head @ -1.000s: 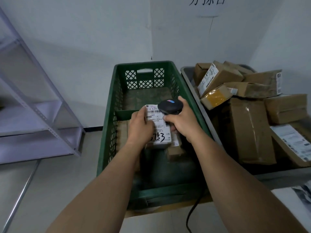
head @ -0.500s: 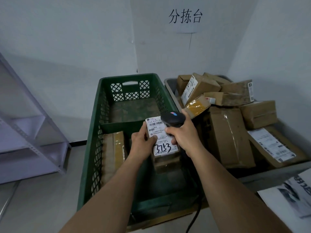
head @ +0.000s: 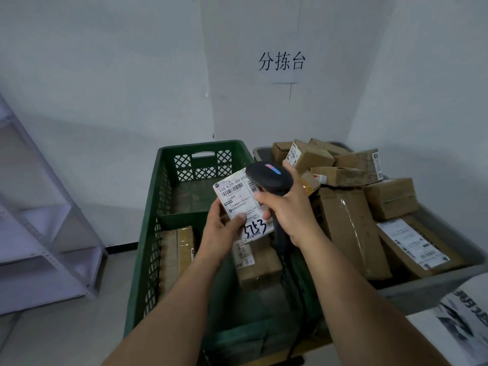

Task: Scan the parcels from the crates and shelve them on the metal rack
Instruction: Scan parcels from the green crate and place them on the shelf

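We note white walls (head: 105, 75) meeting in a corner behind the work area, with a paper sign (head: 281, 62) on the far one. Open floor (head: 66, 334) lies to the left, between the metal rack (head: 34, 281) and the crate. The rack's slanted post and pale shelves run off the left edge of view.

Green crate (head: 148, 233): lattice walls, handle slot at the far end, a divider across the middle. Its far compartment shows bare bottom. The near compartment holds a brown box with yellow tape (head: 179, 249) against the left wall and a second labelled box (head: 261, 268) right of it, under the hands.

Grey tub (head: 422, 286): touching or just beside the crate on the right, we cannot tell which. It is heaped with a pile of cardboard boxes (head: 390, 199), several tilted, some with white labels facing up. A printed white sheet (head: 464, 320) sits at lower right.

The parcel (head: 235, 199) is held up above the crate's middle, tilted, label towards us. It is small and flat, with a white label, barcodes at the top and a number handwritten in black marker at the bottom.

The left hand (head: 221, 228) holds the parcel's lower left edge, thumb pressed on the label and fingers curled behind. The right hand (head: 290, 207) grips the scanner (head: 269, 178), fingers wrapped round its handle. The black head has a red and blue strip and sits over the label's top right corner.
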### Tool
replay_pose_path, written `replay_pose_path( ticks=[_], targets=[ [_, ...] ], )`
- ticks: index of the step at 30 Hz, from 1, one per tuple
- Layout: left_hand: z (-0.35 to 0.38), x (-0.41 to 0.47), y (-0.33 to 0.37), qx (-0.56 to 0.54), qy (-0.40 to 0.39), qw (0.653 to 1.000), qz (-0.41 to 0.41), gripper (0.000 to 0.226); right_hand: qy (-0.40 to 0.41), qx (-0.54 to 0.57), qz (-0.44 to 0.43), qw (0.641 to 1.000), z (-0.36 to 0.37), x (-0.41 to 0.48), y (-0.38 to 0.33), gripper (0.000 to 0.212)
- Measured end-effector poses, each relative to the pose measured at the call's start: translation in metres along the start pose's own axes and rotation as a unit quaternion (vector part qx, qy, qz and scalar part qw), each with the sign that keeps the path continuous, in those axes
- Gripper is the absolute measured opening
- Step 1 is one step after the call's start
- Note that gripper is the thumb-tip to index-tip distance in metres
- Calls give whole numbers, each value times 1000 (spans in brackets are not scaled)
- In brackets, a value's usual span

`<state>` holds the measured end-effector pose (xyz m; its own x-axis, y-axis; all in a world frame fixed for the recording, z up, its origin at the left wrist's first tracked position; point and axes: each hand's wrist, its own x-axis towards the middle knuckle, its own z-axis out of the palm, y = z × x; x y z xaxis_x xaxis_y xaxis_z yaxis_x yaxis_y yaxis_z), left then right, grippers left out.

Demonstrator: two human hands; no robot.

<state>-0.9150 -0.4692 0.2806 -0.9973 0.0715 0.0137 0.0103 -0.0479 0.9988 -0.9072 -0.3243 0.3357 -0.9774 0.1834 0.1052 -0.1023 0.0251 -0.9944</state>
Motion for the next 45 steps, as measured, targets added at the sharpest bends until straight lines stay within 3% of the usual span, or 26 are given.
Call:
replay_pose_path(
  ticks=[4,8,14,18,32,45],
  targets=[
    [-4,-3,26,-2,-24,997,69,60,13,42,-24,999,-1,-5,-11,80],
    [-10,-4,39,9,-60,992,108,69,-4,61,-72,996,-4,-8,-32,58],
    [-18,-4,56,2,-78,991,105,90,-9,38,-84,996,-6,-16,-56,82],
    [-25,0,66,-19,-63,993,95,91,-5,-18,-97,995,-5,-36,-67,90],
    [-52,22,80,40,-41,993,100,94,-74,8,-100,992,13,-94,-58,89],
    [-59,29,77,54,-41,993,94,95,-80,0,-98,992,21,-90,-59,78]
  ],
)
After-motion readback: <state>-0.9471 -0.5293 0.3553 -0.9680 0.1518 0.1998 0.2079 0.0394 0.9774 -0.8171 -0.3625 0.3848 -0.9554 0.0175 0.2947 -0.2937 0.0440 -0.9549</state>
